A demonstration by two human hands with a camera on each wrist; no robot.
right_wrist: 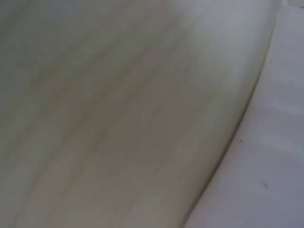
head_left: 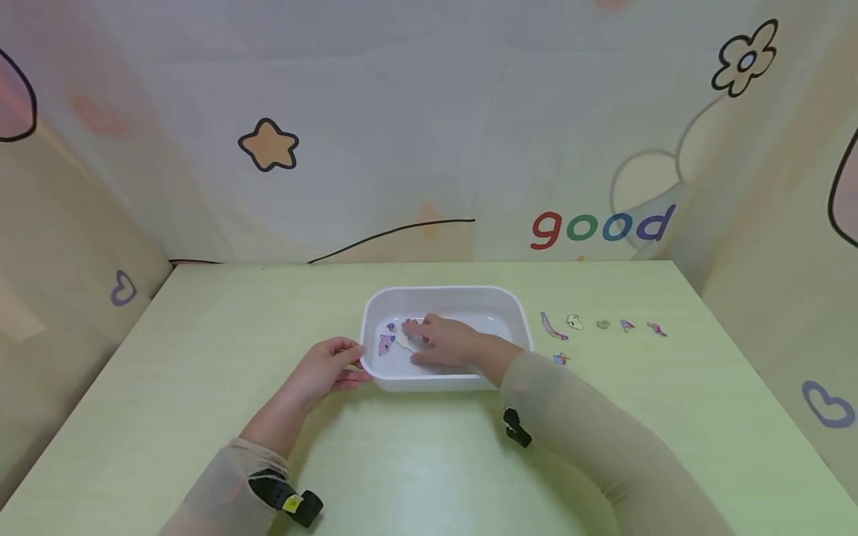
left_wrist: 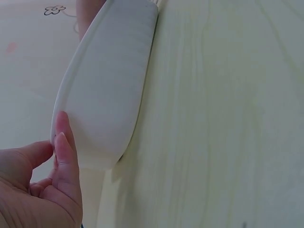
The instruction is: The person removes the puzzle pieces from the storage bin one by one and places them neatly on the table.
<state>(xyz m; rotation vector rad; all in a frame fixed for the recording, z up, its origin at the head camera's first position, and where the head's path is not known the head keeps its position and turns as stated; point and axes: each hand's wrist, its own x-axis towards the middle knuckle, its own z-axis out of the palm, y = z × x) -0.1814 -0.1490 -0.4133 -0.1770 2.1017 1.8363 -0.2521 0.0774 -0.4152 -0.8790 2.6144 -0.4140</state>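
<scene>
A white rectangular tray (head_left: 445,383) stands on the table. My left hand (head_left: 331,366) pinches its left rim; in the left wrist view, the thumb and fingers of that hand (left_wrist: 52,185) meet at the rim. My right hand (head_left: 449,342) reaches down into the tray, its thumb and index fingertip beside a pale flat piece (head_left: 405,341). Whether they pinch that piece I cannot tell. Small colourful sticker-like cutouts (head_left: 386,344) lie to the left of those fingers. The right wrist view has the tray's outer wall (right_wrist: 266,156) but not the hand.
Right of the tray, several small cutouts lie in a row on the table (head_left: 221,357), among them a long purple-pink one (head_left: 553,327) and a white one (head_left: 574,321). Another colourful cutout (head_left: 560,359) lies nearer the tray's right end. A patterned cloth (head_left: 402,112) hangs behind.
</scene>
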